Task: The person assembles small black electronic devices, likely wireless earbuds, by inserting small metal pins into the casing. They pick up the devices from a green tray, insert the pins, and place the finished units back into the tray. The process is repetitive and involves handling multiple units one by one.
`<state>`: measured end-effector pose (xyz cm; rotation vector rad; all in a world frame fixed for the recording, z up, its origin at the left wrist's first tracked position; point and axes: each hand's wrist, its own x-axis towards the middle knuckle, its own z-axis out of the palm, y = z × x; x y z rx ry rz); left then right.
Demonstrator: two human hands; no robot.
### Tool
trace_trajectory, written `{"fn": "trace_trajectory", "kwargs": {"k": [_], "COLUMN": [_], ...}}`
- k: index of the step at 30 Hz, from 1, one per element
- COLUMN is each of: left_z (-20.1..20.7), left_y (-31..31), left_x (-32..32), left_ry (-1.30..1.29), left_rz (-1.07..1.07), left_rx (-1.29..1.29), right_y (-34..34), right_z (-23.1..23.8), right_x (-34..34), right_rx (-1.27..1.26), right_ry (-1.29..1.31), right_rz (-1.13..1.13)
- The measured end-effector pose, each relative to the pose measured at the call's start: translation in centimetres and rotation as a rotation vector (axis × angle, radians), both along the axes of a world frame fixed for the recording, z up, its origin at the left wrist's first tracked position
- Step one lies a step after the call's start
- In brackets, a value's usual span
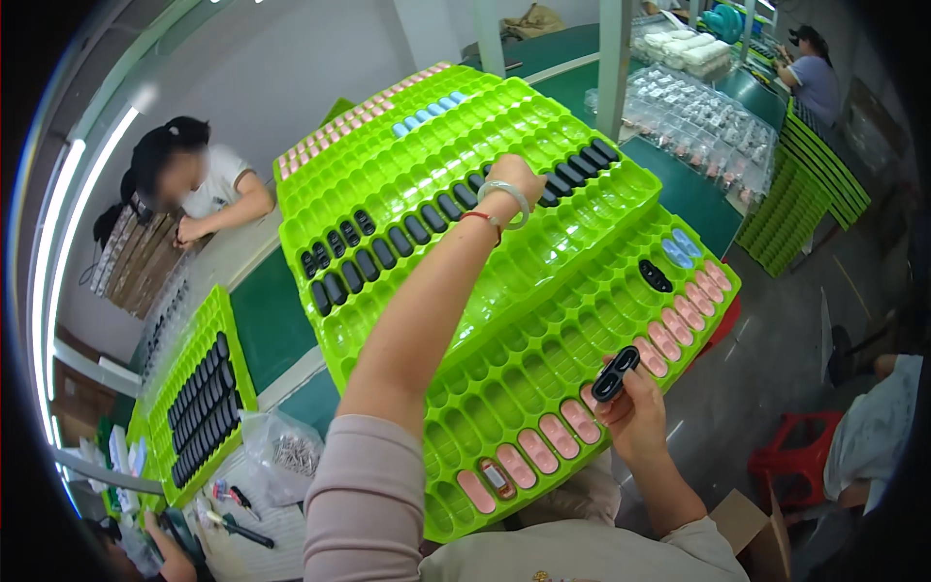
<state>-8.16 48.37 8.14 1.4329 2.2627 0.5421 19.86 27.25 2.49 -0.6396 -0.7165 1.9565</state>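
My right hand [635, 412] grips a small oval black case [617, 374], with its hollowed inner side facing up, above the near green tray [456, 427]. My left hand [516, 177] reaches across to the stacked green tray [543, 262] farther off, its fingers curled down into a row of black oval pieces [417, 230]. The fingertips and whatever they pinch are hidden behind the hand. Along the near tray's edge lie pink oval pieces [516, 466]. Also in it are a black piece with openings [656, 275] and light-blue pieces [687, 242].
Another green tray of black pieces [206, 403] stands at left beside a clear plastic bag [281, 454] and a screwdriver [242, 529]. A co-worker [208, 184] sits at far left. Clear plastic trays [693, 121] lie at far right; a red stool [795, 456] stands on the floor.
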Motion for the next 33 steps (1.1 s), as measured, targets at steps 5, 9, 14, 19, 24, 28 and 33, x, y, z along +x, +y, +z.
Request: {"fn": "trace_trajectory", "kwargs": {"k": [5,9,14,19,24,28,33], "left_z": [-3.2,-3.2,-0.2,3.4,3.7,2.5,0.2], "left_y": [5.4,5.5,0.0,-14.1,-33.6,-42.6,-47.4], "left_x": [2.8,1.4,-1.4,-1.7,0.4,2.9,3.9], "left_ry": [-0.162,-0.188,-0.751,-1.168,-1.579,-1.615,-1.665], "left_rz": [0.128,0.236,0.208,-0.030,0.162,0.383,0.416], "left_rx": [-0.081,-0.098,0.128,0.195,0.079,0.126,0.273], "right_y": [0.2,0.3,0.3,1.0,-1.4,-4.2,-7.0], "right_z": [0.3,0.0,0.9,2.7,4.5,5.3,5.9], "right_x": [1.8,1.5,0.4,-0.1,-4.2,-8.0,-11.4], "right_rx": [0.007,0.031,0.059,0.072,0.095,0.069,0.136], "right_ry": [-0.035,-0.024,-0.077,-0.142,-0.184,-0.335,-0.574], "right_rz": [-0.006,0.087,0.169,0.361,0.695,1.031,1.238]}}
